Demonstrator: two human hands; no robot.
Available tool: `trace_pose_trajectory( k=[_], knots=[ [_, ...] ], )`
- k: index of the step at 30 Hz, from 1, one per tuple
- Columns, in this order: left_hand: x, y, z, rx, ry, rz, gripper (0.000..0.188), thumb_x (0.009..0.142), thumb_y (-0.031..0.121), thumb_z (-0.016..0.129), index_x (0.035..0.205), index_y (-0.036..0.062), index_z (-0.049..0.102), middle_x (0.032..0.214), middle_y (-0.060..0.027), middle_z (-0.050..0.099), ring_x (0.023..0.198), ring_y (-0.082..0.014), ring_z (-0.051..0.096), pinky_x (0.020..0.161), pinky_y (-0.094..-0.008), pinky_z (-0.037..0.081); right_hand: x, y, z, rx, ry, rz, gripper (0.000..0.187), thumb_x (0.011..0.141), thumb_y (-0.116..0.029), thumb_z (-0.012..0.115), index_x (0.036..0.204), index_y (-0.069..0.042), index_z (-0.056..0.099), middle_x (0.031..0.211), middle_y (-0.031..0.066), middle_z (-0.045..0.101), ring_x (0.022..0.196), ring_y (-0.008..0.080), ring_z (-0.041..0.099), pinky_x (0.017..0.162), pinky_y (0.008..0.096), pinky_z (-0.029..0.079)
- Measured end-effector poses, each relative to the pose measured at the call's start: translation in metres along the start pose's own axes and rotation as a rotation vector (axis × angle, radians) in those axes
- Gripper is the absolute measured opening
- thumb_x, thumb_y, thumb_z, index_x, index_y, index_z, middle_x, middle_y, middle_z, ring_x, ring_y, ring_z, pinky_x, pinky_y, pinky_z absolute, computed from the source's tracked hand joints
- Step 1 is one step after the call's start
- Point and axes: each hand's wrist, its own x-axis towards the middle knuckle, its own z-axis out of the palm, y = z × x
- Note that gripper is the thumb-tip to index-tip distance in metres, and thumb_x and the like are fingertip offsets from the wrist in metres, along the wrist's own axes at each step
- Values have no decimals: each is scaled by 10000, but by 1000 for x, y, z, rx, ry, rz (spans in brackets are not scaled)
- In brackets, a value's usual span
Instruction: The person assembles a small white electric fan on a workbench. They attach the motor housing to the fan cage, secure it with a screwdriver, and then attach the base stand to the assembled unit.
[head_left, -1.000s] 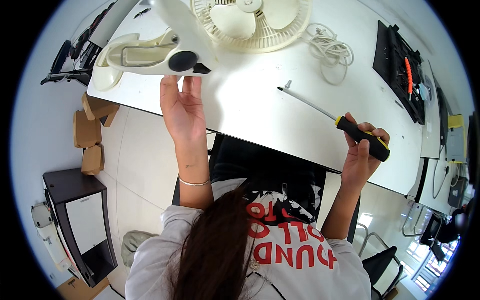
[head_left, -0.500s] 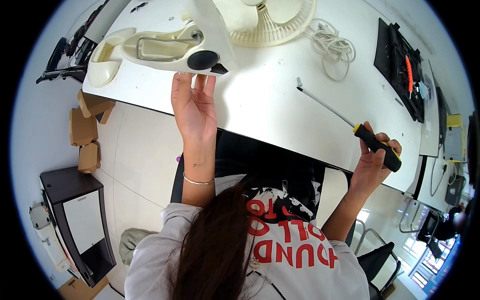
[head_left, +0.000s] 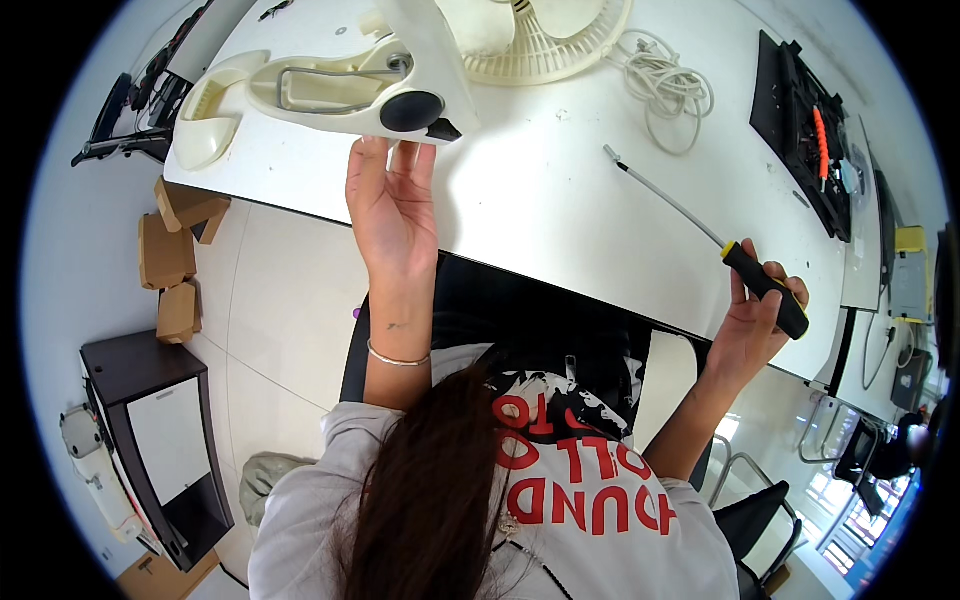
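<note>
A cream plastic fan body (head_left: 345,95) with a bent metal wire and a round black pad is tilted up over the table's far left side. My left hand (head_left: 393,205) grips its lower edge, the thumb in front and the other fingertips hidden behind the plastic. Over the right part of the table, my right hand (head_left: 755,315) is closed around the black and yellow handle of a screwdriver (head_left: 675,208). The shaft points up and left. At its tip sits a small grey piece, apparently a screw (head_left: 611,153).
A cream fan grille (head_left: 550,65) lies at the table's back, beside a coiled white cable (head_left: 670,90). An open black tool case (head_left: 800,130) with an orange coiled item is at the right. Cardboard boxes (head_left: 167,250) and a dark cabinet (head_left: 150,430) stand on the left.
My right hand has shifted slightly right with the screwdriver, and its tip and the small grey piece have moved right and up together. The fan body has moved slightly up and right.
</note>
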Motion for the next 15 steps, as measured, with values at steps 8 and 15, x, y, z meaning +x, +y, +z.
trace_pose_trajectory(
  k=[8,15],
  knots=[
    [1,-1,1,-13,8,-11,137,949,138,534,1016,19,535,1034,-76,611,1022,-181,602,856,-306,577,0,3,1,13,19,8,235,913,-159,592,1117,-96,492,1095,121,594,1131,438,547,924,429,533],
    [2,-3,-6,-20,-26,-35,271,970,136,494,1181,-34,499,1149,-85,566,1122,-237,551,967,-317,523,1,3,0,48,61,7,256,892,-148,620,1100,-102,476,1076,127,591,1102,438,567,897,423,550]
  ],
)
